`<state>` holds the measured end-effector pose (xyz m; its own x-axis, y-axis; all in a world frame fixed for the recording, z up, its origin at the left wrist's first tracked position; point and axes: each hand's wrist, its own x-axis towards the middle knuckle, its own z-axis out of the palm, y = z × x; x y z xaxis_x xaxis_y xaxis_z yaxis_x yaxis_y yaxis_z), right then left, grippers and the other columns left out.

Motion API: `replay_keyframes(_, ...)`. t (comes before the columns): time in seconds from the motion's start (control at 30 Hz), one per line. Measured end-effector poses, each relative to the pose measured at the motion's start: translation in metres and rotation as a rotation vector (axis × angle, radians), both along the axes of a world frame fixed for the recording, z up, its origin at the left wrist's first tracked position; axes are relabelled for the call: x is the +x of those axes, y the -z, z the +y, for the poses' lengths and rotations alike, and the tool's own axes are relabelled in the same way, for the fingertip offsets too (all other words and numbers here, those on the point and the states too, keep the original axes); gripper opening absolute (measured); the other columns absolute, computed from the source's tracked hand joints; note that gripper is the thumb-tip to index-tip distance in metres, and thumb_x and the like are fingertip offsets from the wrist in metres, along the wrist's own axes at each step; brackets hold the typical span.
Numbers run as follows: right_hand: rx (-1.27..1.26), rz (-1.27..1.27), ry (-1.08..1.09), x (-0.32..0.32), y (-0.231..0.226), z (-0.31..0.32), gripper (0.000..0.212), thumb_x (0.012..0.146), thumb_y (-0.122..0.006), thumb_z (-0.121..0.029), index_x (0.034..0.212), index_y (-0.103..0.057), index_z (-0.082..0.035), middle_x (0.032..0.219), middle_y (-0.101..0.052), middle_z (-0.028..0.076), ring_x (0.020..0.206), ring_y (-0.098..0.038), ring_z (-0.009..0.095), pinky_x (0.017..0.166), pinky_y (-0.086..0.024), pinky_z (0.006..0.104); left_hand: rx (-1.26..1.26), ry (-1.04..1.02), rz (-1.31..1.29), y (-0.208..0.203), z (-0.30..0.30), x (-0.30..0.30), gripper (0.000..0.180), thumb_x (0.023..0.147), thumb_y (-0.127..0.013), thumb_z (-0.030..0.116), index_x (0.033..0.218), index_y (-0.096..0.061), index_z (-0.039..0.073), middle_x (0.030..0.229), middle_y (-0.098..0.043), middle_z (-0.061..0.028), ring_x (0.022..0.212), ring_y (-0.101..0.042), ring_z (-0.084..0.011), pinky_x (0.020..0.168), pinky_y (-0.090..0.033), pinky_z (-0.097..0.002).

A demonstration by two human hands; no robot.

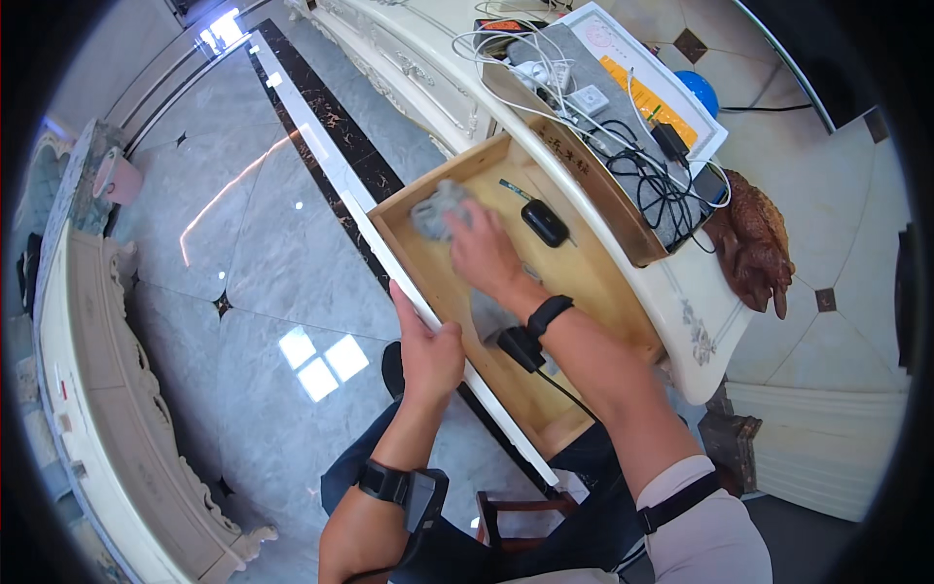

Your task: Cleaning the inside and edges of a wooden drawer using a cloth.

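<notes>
A wooden drawer (584, 292) with a white front is pulled out of the white cabinet. My left hand (430, 352) grips the top edge of its front panel, fingers on the outer side and thumb toward the inside. Inside the drawer, my right hand (484, 251), slightly blurred, presses a crumpled grey cloth (438, 208) against the drawer bottom near the far left corner. To the right of this hand lies a small black oval case (545, 224), and beside it a thin dark strip (514, 189). A black adapter (521, 347) with a cord lies under my right forearm, next to a greyish item partly hidden.
On the cabinet top (681, 321) stands a box (603, 195) heaped with chargers and tangled cables. A brown carved figure (751, 243) and a blue ball (697, 92) are near it. A pink bucket (119, 177) is at the far left. A wooden stool (516, 521) shows below.
</notes>
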<state>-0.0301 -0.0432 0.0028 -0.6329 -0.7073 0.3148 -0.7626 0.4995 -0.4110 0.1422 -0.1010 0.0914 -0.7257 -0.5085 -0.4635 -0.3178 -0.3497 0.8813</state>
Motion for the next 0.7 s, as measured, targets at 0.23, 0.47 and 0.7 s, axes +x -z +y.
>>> replay_keyframes(0.23,-0.423,-0.012,0.415,-0.068,-0.029,-0.058,0.053,0.082,-0.062,-0.007,0.135,-0.059,-0.005,0.133,-0.054,0.023,0.126,-0.053,0.038,0.109,-0.041,0.0462,-0.256,-0.017,0.080,0.020,0.003,0.008,0.094,0.086,-0.052,-0.002,0.162,0.003,0.000,0.159,-0.034,-0.0271,0.140,-0.046,-0.0322,0.111,-0.040,-0.0347)
replay_keyframes(0.47,-0.101,0.013,-0.200,0.003,-0.026,-0.061,0.056,0.075,-0.065,0.002,0.130,-0.065,-0.012,0.145,-0.050,0.011,0.118,-0.052,0.040,0.101,-0.048,0.0456,-0.265,-0.019,0.005,0.015,0.002,0.009,0.095,0.086,-0.053,-0.002,0.162,0.003,0.001,0.155,-0.039,-0.0273,0.138,-0.049,-0.0325,0.111,-0.040,-0.0350)
replay_keyframes(0.7,0.167,0.157,0.048,-0.045,-0.046,-0.035,0.063,0.079,-0.064,0.000,0.138,-0.060,-0.022,0.149,-0.047,0.007,0.114,-0.054,0.036,0.092,-0.055,0.0445,-0.159,-0.006,0.088,0.021,0.000,0.008,0.095,0.085,-0.050,-0.007,0.162,0.005,0.002,0.157,-0.038,-0.0238,0.139,-0.048,-0.0290,0.111,-0.040,-0.0312)
